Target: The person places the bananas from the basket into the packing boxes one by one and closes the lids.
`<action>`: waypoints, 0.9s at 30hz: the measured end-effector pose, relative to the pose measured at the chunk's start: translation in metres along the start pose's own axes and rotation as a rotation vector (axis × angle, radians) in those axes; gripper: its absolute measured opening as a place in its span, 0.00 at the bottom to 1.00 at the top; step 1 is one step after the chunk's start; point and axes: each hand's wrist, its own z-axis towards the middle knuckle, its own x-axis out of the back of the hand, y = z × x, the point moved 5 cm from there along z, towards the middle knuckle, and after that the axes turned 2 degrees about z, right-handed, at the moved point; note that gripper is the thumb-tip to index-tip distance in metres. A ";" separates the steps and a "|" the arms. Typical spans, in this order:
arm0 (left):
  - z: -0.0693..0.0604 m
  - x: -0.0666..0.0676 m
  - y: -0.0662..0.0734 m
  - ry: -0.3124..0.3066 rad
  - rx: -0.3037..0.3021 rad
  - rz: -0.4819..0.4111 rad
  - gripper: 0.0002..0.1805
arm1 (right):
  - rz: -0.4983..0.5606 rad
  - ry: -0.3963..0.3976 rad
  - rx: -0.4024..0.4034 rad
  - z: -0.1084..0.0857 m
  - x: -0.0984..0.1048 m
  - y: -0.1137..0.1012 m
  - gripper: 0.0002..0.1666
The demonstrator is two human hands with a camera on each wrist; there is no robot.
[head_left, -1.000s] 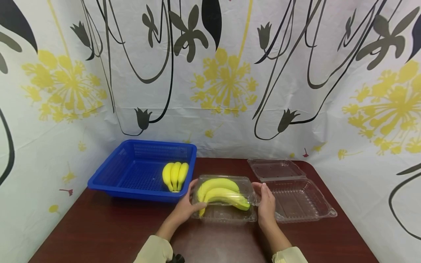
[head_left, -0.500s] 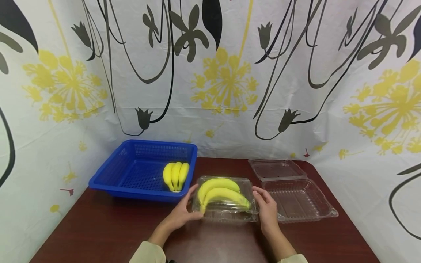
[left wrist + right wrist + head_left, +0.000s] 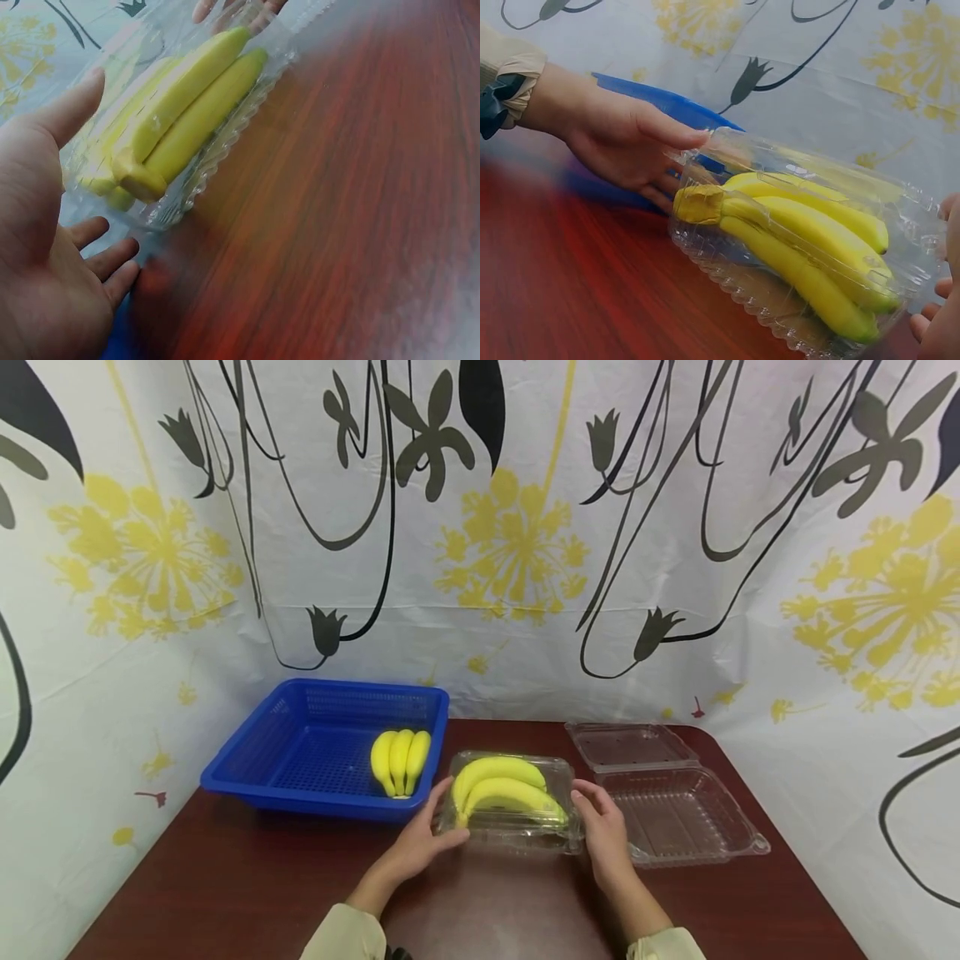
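A clear plastic clamshell container (image 3: 517, 841) with its lid down holds a bunch of yellow bananas (image 3: 504, 789), whose tips are greenish in the right wrist view. My left hand (image 3: 414, 847) holds the container's left end, thumb over the near left corner and fingers along the side and below. At the other end, my right hand (image 3: 606, 831) grips the right side; its fingertips reach the edge, and part of them is hidden. In the right wrist view the container (image 3: 742, 289) looks tilted, with the banana stem near my left thumb (image 3: 679, 135).
A blue basket (image 3: 300, 789) at the back left holds another bunch of bananas (image 3: 401, 762). To the right lies a second clear clamshell (image 3: 675, 818), spread open with its lid backwards. Both rest on a dark red table (image 3: 225, 877) before a patterned cloth (image 3: 517, 677).
The lid has come down onto the container's base. Both hands have then shifted the container slightly up and away from me. The basket and second clamshell stay put.
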 end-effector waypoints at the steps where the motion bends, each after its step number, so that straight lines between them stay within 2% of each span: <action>1: 0.001 -0.001 -0.001 0.003 0.003 0.010 0.45 | -0.003 -0.001 -0.001 0.001 0.000 0.000 0.22; 9: 0.012 -0.004 -0.001 0.044 0.031 0.047 0.44 | 0.018 -0.003 -0.023 0.009 -0.003 0.000 0.25; 13: 0.018 -0.005 -0.001 0.070 0.058 0.043 0.44 | 0.002 0.054 -0.021 0.014 -0.004 0.003 0.23; 19: 0.030 -0.008 -0.001 0.113 0.066 0.026 0.43 | -0.043 0.145 0.010 0.023 -0.004 0.009 0.21; 27: 0.030 -0.007 0.004 0.139 0.117 0.015 0.42 | -0.110 0.180 0.033 0.028 -0.005 0.012 0.19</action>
